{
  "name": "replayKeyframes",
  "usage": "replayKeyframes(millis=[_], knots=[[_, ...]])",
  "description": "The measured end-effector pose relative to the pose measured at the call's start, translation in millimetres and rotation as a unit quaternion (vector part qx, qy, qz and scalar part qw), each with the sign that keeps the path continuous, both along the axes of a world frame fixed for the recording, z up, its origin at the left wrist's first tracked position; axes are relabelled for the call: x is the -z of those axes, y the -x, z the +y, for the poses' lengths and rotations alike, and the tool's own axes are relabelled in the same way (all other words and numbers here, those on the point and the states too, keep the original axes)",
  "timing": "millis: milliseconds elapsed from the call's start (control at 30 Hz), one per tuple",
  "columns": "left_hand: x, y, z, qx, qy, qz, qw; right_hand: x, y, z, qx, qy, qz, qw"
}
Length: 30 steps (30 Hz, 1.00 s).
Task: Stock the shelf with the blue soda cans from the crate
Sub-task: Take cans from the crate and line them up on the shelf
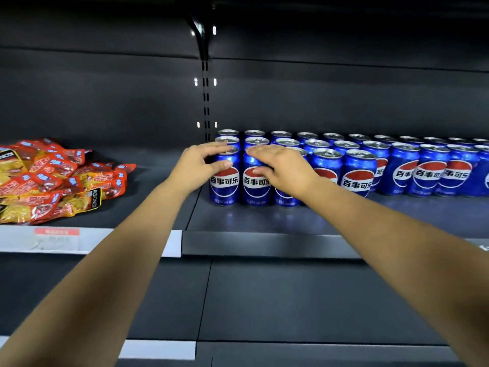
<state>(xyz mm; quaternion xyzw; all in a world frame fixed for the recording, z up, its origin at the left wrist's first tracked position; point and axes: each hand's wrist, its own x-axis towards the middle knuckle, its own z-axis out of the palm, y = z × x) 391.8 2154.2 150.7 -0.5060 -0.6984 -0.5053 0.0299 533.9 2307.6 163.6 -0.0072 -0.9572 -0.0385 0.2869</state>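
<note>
Forearms, two, bare: enter from the lower corners and converge on the front row of cans.

Blue soda cans [328, 160]: upright on the shelf [264, 245], packed in rows running right from the slotted upright [206, 102]; three deep at the left end, the front row stopping partway along. The crate is not in view.

Leftmost front can [225, 181]: at the row's left corner. Left hand [197, 164] grips it, thumb across the front face, fingers [211, 151] curled over the rim.

Second front can [255, 184]: touching the first. Right hand [280, 168] holds its upper part, thumb on the front face, fingers [260, 152] draped over the top. The wrist hides much of the third front can [287, 198].

Hazards, as judged: cans stand shoulder to shoulder, so a sideways nudge from either hand could tip a neighbour and topple the row behind. The right wrist crosses the third can and could drag it forward on withdrawal. Pushing back hard could jam cans against the middle row; a skewed label would spoil the facing.

Snack packets [53, 178]: red and yellow, heaped loose in the left bay, well apart from the cans.

Price label strip [57, 238]: on the left bay's front edge, text blurred.

Lower shelf [291, 300]: dark.
</note>
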Motion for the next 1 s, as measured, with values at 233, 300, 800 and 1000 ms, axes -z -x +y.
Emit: replayKeyframes(millis=[233, 300, 800, 1000], knots=[[-10, -8, -3, -0.014, 0.067, 0.015, 0.998, -11, -8, -5, 0.01, 0.083, -0.042, 0.996], [-16, -14, -2, -0.006, 0.055, 0.001, 0.998, -14, -13, -6, 0.004, 0.185, 0.002, 0.983], [-20, -49, 41, -0.087, 0.107, 0.254, 0.957, -16, -41, 37, 0.147, 0.193, 0.008, 0.97], [-18, -47, 41, -0.078, 0.104, 0.247, 0.96, -16, -43, 39, 0.15, 0.162, -0.02, 0.975]])
